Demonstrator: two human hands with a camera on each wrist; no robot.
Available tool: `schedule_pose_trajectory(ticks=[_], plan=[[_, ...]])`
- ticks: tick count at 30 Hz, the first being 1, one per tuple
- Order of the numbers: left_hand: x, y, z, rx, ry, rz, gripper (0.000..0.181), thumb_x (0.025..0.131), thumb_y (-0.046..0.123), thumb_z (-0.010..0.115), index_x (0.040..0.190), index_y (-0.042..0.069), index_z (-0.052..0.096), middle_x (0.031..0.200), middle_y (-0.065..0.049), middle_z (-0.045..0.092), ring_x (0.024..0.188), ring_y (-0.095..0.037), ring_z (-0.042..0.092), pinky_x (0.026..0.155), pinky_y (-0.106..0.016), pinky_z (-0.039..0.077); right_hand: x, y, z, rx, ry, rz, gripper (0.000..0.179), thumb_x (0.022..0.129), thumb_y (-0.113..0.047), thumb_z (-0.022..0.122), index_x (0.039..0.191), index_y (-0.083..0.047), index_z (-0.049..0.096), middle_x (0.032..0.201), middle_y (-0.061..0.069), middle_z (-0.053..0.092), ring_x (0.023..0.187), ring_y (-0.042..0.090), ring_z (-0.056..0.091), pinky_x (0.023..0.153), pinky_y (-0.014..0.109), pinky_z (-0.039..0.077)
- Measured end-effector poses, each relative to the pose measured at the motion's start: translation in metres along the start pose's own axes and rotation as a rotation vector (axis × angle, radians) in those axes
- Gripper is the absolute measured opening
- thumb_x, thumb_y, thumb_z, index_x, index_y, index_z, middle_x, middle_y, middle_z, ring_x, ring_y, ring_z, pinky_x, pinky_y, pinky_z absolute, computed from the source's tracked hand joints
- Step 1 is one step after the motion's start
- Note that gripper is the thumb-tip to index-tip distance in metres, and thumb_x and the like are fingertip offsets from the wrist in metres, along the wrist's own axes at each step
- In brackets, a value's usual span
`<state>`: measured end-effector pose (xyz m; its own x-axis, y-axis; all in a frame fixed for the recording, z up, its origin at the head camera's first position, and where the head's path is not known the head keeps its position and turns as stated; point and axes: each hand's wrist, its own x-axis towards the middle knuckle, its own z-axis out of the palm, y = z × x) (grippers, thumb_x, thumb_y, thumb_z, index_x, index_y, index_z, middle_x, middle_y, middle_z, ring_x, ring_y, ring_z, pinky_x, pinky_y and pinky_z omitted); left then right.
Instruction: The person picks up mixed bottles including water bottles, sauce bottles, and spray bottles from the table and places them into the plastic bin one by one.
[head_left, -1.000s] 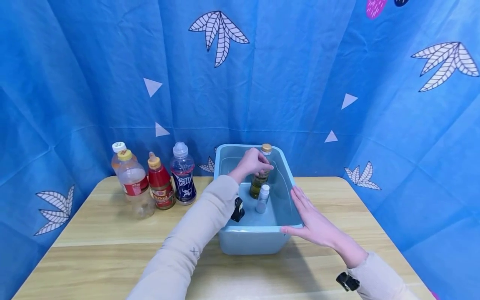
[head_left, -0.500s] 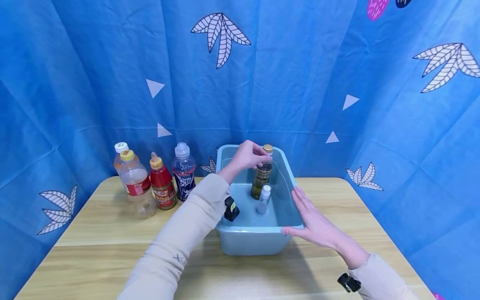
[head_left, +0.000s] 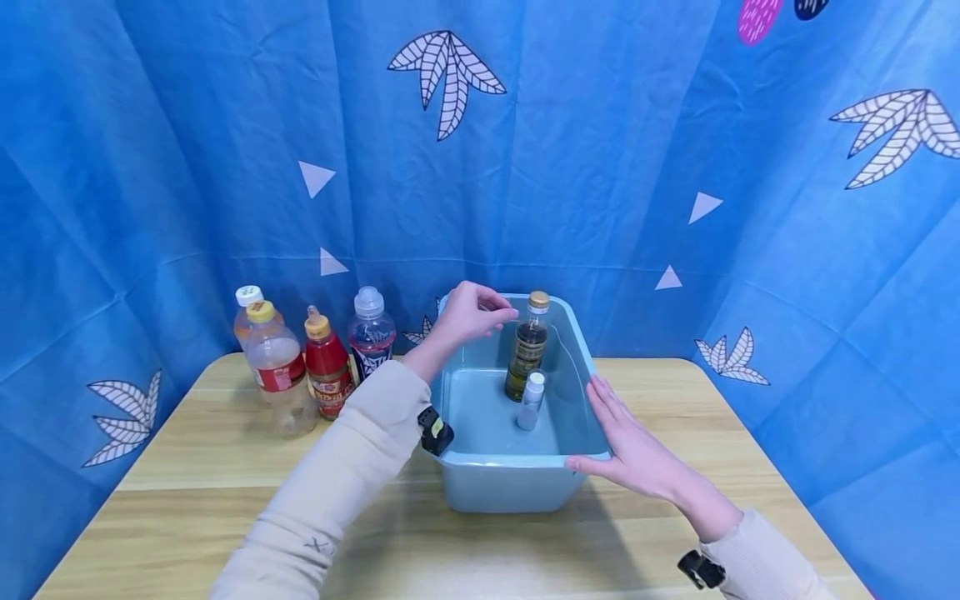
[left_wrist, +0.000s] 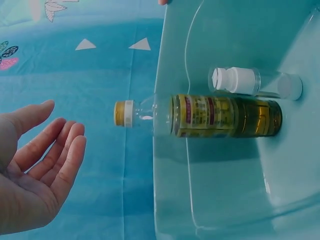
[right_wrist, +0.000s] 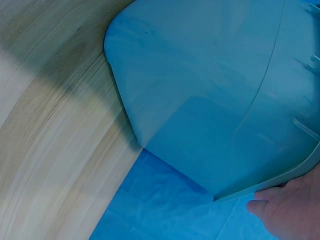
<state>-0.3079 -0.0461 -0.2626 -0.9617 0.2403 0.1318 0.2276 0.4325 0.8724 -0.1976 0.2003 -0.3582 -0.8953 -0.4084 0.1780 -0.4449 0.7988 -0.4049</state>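
Note:
A blue-grey plastic basin (head_left: 510,485) stands on the wooden table. Inside it, an oil bottle (head_left: 527,354) with a gold cap and yellowish-green contents stands upright beside a small clear bottle (head_left: 531,403) with a white cap. My left hand (head_left: 468,317) is over the basin's back left, holding nothing. In the left wrist view its loosely bent fingers (left_wrist: 67,167) are apart from the oil bottle's cap. On the basin's right side, my right hand (head_left: 641,448) rests with straight fingers along the rim and its thumb on the front corner.
Left of the basin stand a white-capped bottle (head_left: 242,327), a clear bottle with a red label (head_left: 279,379), a red sauce bottle (head_left: 327,367) and a dark-labelled drink bottle (head_left: 372,333). A blue patterned curtain (head_left: 585,150) hangs behind the table.
My left hand has let go of the oil bottle's neck and moved left and slightly up, away from it. My right hand stays on the basin.

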Motion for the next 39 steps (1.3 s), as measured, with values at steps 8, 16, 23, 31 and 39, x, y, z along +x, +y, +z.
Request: schedule_pose_trajectory(ticks=[8, 16, 23, 31, 39], plan=[[-0.013, -0.015, -0.016, 0.014, 0.035, 0.021, 0.019, 0.081, 0.021, 0.066, 0.092, 0.006, 0.068, 0.087, -0.006, 0.064, 0.076, -0.017, 0.060, 0.062, -0.026, 0.052, 0.000, -0.001, 0.001, 0.000, 0.006, -0.001, 0.100, 0.073, -0.058, 0.059, 0.141, -0.003, 0.012, 0.148, 0.010, 0.003, 0.133, 0.030, 0.005, 0.099, 0.051, 0.023], [-0.022, -0.036, -0.028, -0.006, 0.092, 0.023, 0.028, 0.079, 0.022, 0.067, 0.099, 0.003, 0.065, 0.094, -0.010, 0.064, 0.082, -0.021, 0.061, 0.063, -0.027, 0.052, 0.001, -0.001, 0.001, 0.005, 0.002, -0.003, 0.099, 0.074, -0.057, 0.060, 0.141, -0.003, 0.012, 0.148, 0.011, 0.003, 0.133, 0.030, 0.004, 0.098, 0.052, 0.023], [-0.033, -0.049, -0.038, 0.030, 0.168, 0.032, 0.034, 0.081, 0.022, 0.065, 0.108, 0.002, 0.060, 0.103, -0.013, 0.062, 0.090, -0.024, 0.059, 0.075, -0.033, 0.049, 0.000, 0.000, 0.002, 0.001, 0.005, 0.001, 0.100, 0.073, -0.058, 0.060, 0.141, -0.003, 0.012, 0.148, 0.012, 0.003, 0.133, 0.030, 0.005, 0.097, 0.053, 0.024], [-0.044, -0.066, -0.050, 0.015, 0.250, 0.018, 0.043, 0.082, 0.020, 0.064, 0.119, 0.001, 0.051, 0.113, -0.017, 0.055, 0.101, -0.029, 0.054, 0.080, -0.037, 0.047, -0.001, 0.000, 0.002, 0.002, 0.013, -0.002, 0.099, 0.073, -0.057, 0.061, 0.141, -0.003, 0.012, 0.148, 0.012, 0.003, 0.133, 0.028, 0.003, 0.099, 0.053, 0.022], [-0.056, -0.076, -0.062, 0.019, 0.353, 0.009, 0.047, 0.082, 0.020, 0.064, 0.122, 0.000, 0.047, 0.119, -0.019, 0.051, 0.108, -0.031, 0.049, 0.090, -0.041, 0.040, 0.000, 0.000, 0.002, -0.003, 0.019, -0.017, 0.099, 0.074, -0.057, 0.060, 0.141, -0.001, 0.012, 0.147, 0.013, 0.004, 0.133, 0.028, 0.003, 0.099, 0.052, 0.021]])
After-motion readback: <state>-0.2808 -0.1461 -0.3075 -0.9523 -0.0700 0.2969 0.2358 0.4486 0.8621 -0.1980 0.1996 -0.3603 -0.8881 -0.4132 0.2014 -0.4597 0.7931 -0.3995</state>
